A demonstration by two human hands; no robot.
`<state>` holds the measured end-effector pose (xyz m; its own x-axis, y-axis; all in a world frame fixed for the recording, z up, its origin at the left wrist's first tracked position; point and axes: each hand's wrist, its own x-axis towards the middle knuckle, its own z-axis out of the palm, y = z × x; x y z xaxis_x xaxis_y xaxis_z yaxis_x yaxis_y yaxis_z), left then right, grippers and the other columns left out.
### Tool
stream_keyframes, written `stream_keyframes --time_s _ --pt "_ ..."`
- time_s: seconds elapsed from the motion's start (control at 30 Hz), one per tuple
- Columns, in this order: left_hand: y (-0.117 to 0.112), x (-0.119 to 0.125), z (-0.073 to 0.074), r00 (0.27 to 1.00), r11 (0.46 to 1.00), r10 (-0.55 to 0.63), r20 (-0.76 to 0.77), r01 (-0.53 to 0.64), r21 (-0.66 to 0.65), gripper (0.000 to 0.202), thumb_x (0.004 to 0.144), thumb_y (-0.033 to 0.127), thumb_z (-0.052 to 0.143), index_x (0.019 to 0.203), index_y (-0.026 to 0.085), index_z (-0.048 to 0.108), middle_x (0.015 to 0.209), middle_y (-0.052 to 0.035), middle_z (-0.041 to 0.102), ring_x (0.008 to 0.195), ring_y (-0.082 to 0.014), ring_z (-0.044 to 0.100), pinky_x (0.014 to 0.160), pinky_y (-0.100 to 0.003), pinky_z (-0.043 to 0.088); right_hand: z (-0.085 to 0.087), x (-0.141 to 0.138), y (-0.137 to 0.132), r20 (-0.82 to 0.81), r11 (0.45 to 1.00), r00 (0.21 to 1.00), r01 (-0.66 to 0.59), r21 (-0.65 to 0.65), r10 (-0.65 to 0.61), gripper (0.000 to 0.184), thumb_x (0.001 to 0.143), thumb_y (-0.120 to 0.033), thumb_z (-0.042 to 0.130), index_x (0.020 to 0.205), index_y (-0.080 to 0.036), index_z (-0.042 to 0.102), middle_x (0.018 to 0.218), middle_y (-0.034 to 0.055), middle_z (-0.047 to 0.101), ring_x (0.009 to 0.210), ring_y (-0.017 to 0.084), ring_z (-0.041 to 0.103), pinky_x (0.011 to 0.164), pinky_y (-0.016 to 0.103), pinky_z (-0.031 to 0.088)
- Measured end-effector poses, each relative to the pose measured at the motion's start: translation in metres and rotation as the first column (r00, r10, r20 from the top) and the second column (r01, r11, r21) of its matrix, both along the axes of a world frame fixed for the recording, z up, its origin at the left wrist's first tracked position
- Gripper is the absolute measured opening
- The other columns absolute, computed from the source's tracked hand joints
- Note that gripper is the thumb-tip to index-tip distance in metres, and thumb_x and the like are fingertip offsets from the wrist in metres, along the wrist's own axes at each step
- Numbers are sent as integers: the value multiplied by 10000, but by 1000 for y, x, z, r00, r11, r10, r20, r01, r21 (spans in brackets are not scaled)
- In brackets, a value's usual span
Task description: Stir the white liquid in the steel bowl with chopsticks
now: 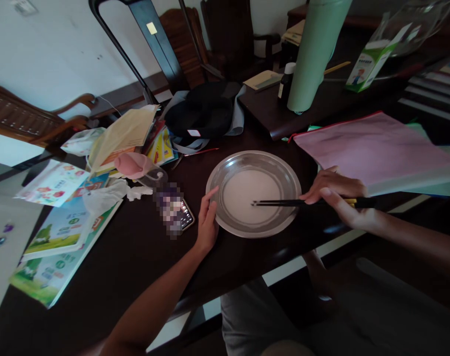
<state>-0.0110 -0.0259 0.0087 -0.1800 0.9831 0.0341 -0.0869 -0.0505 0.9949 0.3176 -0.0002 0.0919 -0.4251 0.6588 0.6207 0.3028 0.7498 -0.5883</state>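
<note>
A shallow round metal basin (293, 173) sits on the dark table, with a milky white liquid (243, 185) in its bottom. My left hand (207, 220) is at the basin's left side, its fingers closed on the rim. In my right hand (334, 193) is a pair of black chopsticks (280, 202) with golden ends. They reach across the right rim, nearly level, and their tips are at the white liquid. How deep the tips are I cannot tell.
Left of the basin lie a phone (188, 215), crumpled tissue (138, 192) and workbooks (58, 232). Behind are a black bag (202, 111), a green tumbler (312, 59) and a small dark bottle (285, 84). A pink zip pouch (373, 148) lies to the right.
</note>
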Motion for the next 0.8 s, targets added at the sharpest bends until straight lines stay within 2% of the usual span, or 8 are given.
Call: stream_keyframes --time_s 0.13,0.3,0.43,0.5,0.63,0.8 --pt "0 0 1 1000 1000 4 12 -4 2 525 889 633 699 1288 292 709 1389 -60 683 1304 -273 621 1145 -421 472 -4 -7 -2 68 996 995 -79 34 77 317 1099 -288 469 899 -255 713 837 0 806 724 171 710 750 413 462" --pt "0 1 3 1000 1000 6 1 -6 -2 537 883 646 703 1285 290 714 1392 -59 674 1319 -273 601 1159 -419 451 -15 -21 2 167 997 985 -50 51 41 174 1061 -278 571 1004 -261 735 964 3 842 791 171 738 752 408 459" --pt "0 1 2 999 1000 -15 30 15 -9 525 895 635 693 1300 300 696 1390 -59 672 1298 -278 612 1136 -434 470 -18 -23 7 209 999 978 3 46 -12 142 1045 -291 601 1037 -266 741 1042 9 845 824 184 746 756 418 448" --pt "0 1 1 1000 1000 -22 21 23 -6 517 910 626 678 1309 299 689 1382 -62 675 1291 -280 617 1132 -441 474 -15 -19 8 198 998 979 45 52 -54 145 1046 -290 596 1025 -269 739 1024 12 845 811 193 745 750 423 442" --pt "0 0 1 1000 1000 -9 -2 9 2 514 903 628 682 1298 298 702 1399 -60 672 1333 -282 595 1168 -439 444 -5 -7 6 115 994 989 82 75 -91 244 1067 -269 535 915 -278 726 855 4 816 711 195 710 710 429 424" --pt "0 0 0 1000 1000 3 4 -3 -3 507 905 618 683 1297 295 706 1404 -66 679 1325 -286 607 1167 -449 450 4 1 -1 30 999 999 -32 24 32 373 1109 -308 421 850 -293 689 779 -2 786 663 196 695 715 464 446"
